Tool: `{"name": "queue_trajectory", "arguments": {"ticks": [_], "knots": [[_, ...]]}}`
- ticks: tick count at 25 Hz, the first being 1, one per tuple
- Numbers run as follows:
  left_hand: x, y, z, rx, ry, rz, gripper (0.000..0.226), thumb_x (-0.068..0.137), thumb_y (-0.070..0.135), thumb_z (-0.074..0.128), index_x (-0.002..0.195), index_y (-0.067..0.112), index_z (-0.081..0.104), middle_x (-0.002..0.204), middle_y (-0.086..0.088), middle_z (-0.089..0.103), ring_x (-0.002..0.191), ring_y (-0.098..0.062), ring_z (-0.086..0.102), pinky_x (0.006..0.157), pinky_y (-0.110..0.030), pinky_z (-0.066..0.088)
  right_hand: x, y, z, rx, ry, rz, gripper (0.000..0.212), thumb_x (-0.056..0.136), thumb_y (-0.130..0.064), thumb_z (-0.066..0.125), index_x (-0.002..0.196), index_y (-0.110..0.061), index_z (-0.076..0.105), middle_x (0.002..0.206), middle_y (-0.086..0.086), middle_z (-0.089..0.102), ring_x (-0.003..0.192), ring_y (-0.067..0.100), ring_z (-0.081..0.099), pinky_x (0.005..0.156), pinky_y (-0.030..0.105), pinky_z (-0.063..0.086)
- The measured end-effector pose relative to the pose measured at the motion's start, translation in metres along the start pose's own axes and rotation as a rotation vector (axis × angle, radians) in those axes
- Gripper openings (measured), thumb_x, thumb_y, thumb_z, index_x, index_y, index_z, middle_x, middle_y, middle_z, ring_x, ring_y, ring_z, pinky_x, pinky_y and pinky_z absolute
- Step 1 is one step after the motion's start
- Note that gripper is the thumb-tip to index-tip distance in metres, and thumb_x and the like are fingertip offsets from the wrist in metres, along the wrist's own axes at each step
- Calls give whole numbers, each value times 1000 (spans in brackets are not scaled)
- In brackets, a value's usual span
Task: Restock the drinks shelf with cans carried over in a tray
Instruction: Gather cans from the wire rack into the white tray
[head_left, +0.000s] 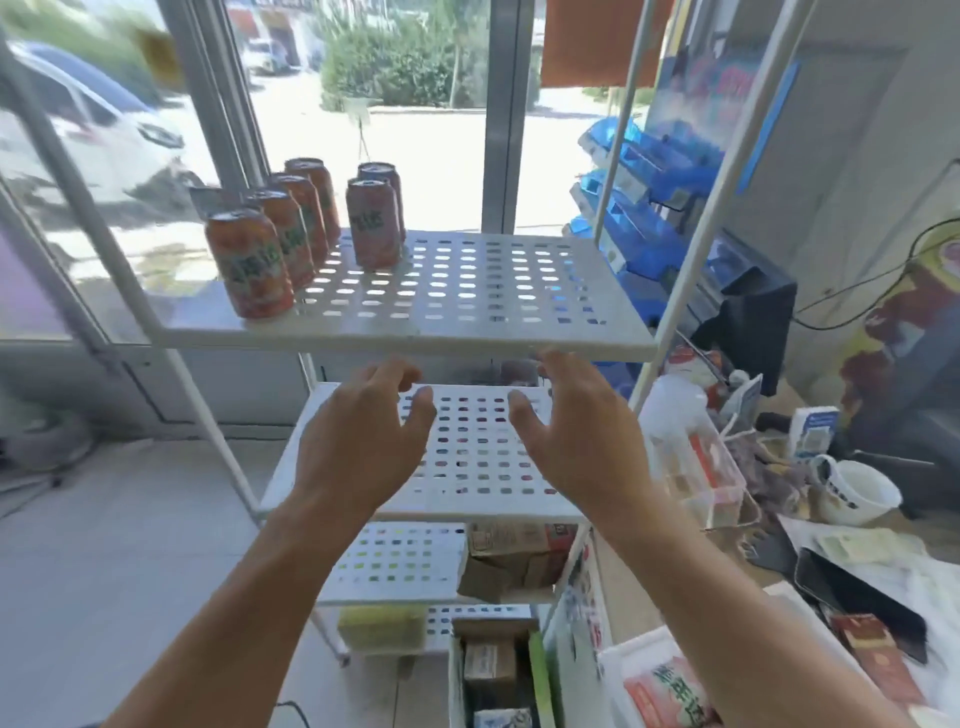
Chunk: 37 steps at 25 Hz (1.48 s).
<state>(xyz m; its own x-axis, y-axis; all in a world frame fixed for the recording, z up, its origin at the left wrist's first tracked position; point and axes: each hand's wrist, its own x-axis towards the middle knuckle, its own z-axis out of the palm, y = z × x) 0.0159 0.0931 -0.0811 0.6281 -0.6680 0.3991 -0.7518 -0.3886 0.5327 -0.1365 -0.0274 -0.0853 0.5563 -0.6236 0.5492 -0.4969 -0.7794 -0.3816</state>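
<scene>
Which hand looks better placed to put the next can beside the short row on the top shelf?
Probably the right hand: it hovers empty under the bare part of the top shelf, right of the two-can row. The left hand, also empty, sits below the cans.

A shop: stocked cans (249, 262) (counter clutter (727, 467) beside).

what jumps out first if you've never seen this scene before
Six orange cans stand in two rows at the left end of the white perforated top shelf, by the window. Below it, the left hand and right hand reach forward, open and holding nothing, over the second shelf.
</scene>
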Motion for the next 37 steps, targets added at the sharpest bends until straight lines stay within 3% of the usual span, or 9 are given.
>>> {"name": "queue_trajectory", "arguments": {"ticks": [3,6,9,18,24,27,32,37], "knots": [[21,-27,-27,6,87,-51,22,94,38,48,110,28,60,106,9,63,94,-14,59,77,-35,48,34,-35,21,97,-54,-84,47,93,-38,57,137,-24,46,120,-3,60,104,18,60,74,31,47],[42,-52,-48,31,161,-77,23,95,37,49,111,25,60,106,6,62,89,-12,54,73,-31,42,70,-69,41,160,-104,-146,51,93,-38,57,139,-26,41,124,-1,57,104,20,61,81,36,51],[60,-81,-64,65,211,-85,23,94,36,48,109,23,59,107,1,64,89,-18,59,75,-36,50,100,-101,69,187,-113,-196,54,92,-43,59,138,-27,35,122,2,58,101,23,61,79,36,50],[93,-158,-84,128,233,-144,25,94,42,48,109,26,58,108,5,64,90,-17,63,77,-39,53,158,-178,155,347,-127,-233,76,84,-49,67,144,-31,23,134,11,47,116,29,54,90,45,50],[100,-173,-79,77,246,-129,25,95,39,49,112,25,59,109,6,66,87,-14,64,76,-39,55,171,-188,179,355,-93,-183,72,83,-42,71,138,-29,26,123,10,55,103,27,60,78,36,49],[106,-177,-76,64,238,-116,24,95,40,49,112,26,59,109,8,65,86,-13,64,75,-39,56,171,-186,180,416,-96,-174,72,82,-34,74,136,-31,27,120,8,57,99,23,61,79,38,53],[112,-166,-71,33,219,-60,22,95,39,50,110,26,59,106,10,65,84,-8,61,73,-35,54,163,-163,152,463,-28,-124,70,77,-33,77,131,-33,33,120,1,55,99,15,59,79,37,56],[121,-121,-46,2,155,84,22,95,37,51,109,23,59,107,5,66,85,-12,62,74,-35,53,135,-117,101,405,29,-10,73,75,-38,77,131,-39,30,120,-7,54,94,10,58,78,28,49]]}}
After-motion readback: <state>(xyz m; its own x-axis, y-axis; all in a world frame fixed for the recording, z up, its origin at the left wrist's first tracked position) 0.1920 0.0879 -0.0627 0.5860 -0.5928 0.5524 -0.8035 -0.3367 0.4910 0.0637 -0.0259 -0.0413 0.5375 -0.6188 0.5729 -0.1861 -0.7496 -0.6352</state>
